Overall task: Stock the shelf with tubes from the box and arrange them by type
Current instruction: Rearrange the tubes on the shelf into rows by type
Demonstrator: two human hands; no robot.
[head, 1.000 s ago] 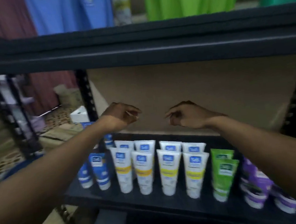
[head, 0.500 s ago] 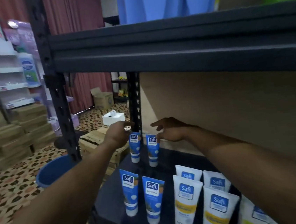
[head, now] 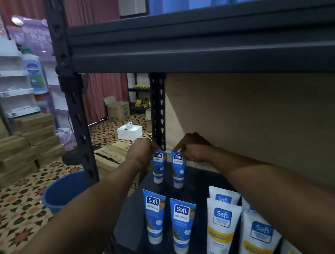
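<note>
Two blue tubes stand upright at the back left of the dark shelf (head: 197, 183). My left hand (head: 142, 152) pinches the top of the left back blue tube (head: 159, 167). My right hand (head: 193, 149) pinches the top of the right back blue tube (head: 178, 170). Nearer the shelf's front stand two more blue tubes (head: 155, 217) (head: 183, 226), side by side. To their right stand white tubes with yellow bands (head: 221, 228), several of them, partly hidden by my right forearm.
The upper shelf beam (head: 206, 48) runs close overhead; black uprights (head: 71, 108) (head: 159, 109) stand left and at the back corner. A blue bucket (head: 66, 191) sits on the patterned floor left of the rack, with stacked cardboard boxes (head: 17, 146) and a white box (head: 130, 131) beyond.
The view has swung left to the blue tubes. Both hands moved from mid-shelf to the back left corner and now pinch the tops of the two rear blue tubes.
</note>
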